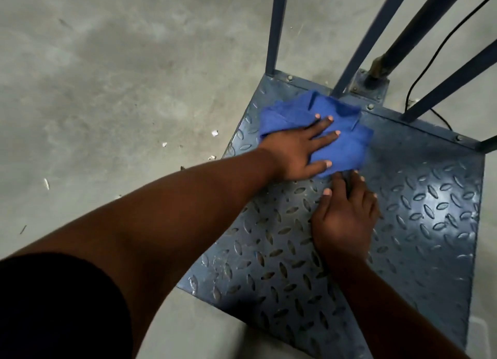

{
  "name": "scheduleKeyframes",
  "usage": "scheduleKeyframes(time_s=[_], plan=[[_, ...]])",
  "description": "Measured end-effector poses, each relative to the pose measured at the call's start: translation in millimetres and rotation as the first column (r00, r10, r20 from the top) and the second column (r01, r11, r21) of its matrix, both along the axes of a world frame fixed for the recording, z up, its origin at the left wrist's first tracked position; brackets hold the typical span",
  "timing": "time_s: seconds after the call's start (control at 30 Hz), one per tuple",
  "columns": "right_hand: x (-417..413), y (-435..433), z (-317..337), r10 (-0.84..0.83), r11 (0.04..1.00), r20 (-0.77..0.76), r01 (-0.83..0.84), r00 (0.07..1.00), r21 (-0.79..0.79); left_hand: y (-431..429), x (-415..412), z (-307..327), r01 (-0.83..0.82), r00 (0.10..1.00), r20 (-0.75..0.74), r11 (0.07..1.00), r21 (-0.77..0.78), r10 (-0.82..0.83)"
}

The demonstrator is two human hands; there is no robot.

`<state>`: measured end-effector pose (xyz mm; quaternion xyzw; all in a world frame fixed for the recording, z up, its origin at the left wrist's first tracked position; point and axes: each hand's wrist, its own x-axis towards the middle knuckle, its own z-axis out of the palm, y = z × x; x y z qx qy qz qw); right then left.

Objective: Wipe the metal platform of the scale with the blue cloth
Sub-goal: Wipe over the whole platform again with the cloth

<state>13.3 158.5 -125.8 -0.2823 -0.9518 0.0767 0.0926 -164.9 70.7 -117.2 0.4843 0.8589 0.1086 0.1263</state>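
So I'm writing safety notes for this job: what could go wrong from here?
The cloth lies bunched by a post and a bolt, so it may snag. The right hand rests bare on the platform and may smear it. Scraps on the floor nearby could get swept back on.

Grey concrete floor [107,89] under the scale's platform [430,224], with small pale scraps [214,133], perhaps paper.

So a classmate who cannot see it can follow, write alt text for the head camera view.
A person's left hand presses a blue cloth flat on the far part of a scale's metal platform; the right hand rests on the platform at the cloth's near edge. Blue upright bars rise behind.
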Motion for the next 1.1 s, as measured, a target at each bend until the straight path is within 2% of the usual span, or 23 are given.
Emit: scheduleKeyframes(time_s=[0.07, 0.13, 0.3, 0.43, 0.57, 0.67, 0.8, 0.9, 1.0, 1.1], plan=[[0, -1, 2, 0.018, 1.0, 0.014, -0.018, 1.0, -0.021, 0, -21, 3, -0.202, 0.975, 0.091, 0.979, -0.029, 0.204], [-1, 0, 2, 0.028, 0.999, 0.024, -0.027, 0.999, -0.036, -4, -42, 6, -0.373, 0.925, 0.051, 0.925, -0.072, 0.377], [0, 1, 1, 0.022, 0.999, 0.034, -0.02, 0.999, -0.043, -34, -33, 5, -0.543, 0.839, -0.023, 0.836, -0.081, 0.543], [0, 3, 0, 0.02, 0.998, 0.026, -0.018, 0.999, -0.057, -92, 51, -6, -0.455, 0.882, -0.154, 0.89, -0.038, 0.445], [0, 4, 0, 0.019, 0.997, 0.035, -0.017, 0.999, -0.069, -196, 168, -7, -0.361, 0.929, -0.104, 0.931, -0.057, 0.354], [-1, 3, 1, 0.016, 0.997, 0.051, -0.013, 0.999, -0.07, -237, 200, -4, -0.22, 0.97, -0.134, 0.966, -0.132, 0.203], [0, 5, 0, 0.02, 0.998, 0.067, -0.016, 0.998, -0.066, -204, 147, -8, -0.13, 0.982, -0.149, 0.987, -0.097, 0.115], [1, 5, 2, 0.026, 0.997, 0.053, -0.022, 0.998, -0.076, -146, 67, -14, -0.31, 0.947, -0.111, 0.948, -0.067, 0.301], [0, 2, 4, 0.017, 0.997, 0.04, -0.014, 0.999, -0.073, -74, -12, -8, -0.526, 0.85, -0.031, 0.848, -0.066, 0.526], [0, 2, 2, 0.014, 0.999, 0.035, -0.012, 0.999, -0.05, -33, -40, -8, -0.589, 0.808, -0.038, 0.801, -0.106, 0.588]])
